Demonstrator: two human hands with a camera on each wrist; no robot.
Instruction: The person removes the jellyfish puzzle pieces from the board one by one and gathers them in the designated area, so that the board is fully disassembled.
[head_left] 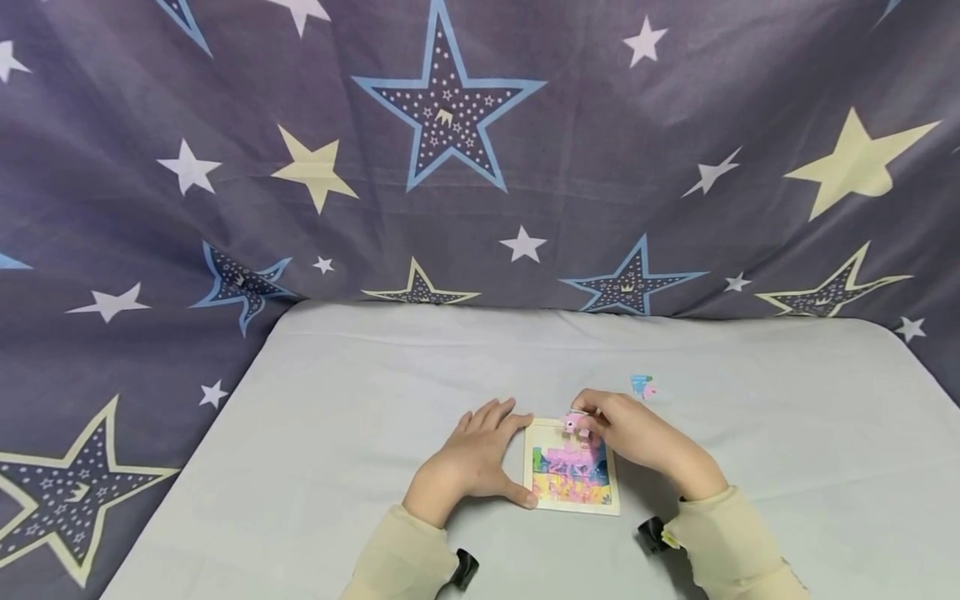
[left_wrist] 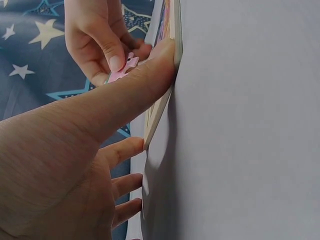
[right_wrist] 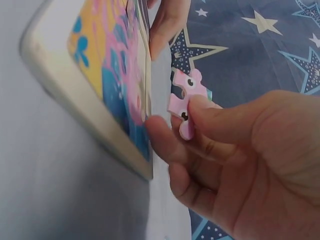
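- Pinching a pink puzzle piece (right_wrist: 183,104) with the right hand (head_left: 626,425), between thumb and fingers, with the other fingertips curled beneath.
- Holding it just above the far edge of the puzzle board (head_left: 577,507), a little right of the middle; tilted, not set into the picture.
- Showing on the piece two printed eyes, rounded knobs, a notch and a sliver of green at one edge, partly covered by the thumb.
- Steadying the board with the left hand (head_left: 480,454), fingers straight and spread wide, thumb on the near left corner and forefinger at the far left corner, the rest along the cloth (head_left: 360,400).
- Lying flat on the cloth between both hands, in the case of the board; pale round the rim, pink, blue, green and yellow inside, pale again across the far part.
- Lying beyond the right hand, near its knuckles, in the case of the blue and pink puzzle bits (head_left: 643,385); too small to tell whether one piece or two.
- Wearing cream sleeves (head_left: 408,554) on both arms, with a black wrist camera (head_left: 465,569) at each cuff.
- Hanging behind, in the case of the dark curtain (head_left: 375,217), patterned with white, yellow and blue-edged stars.
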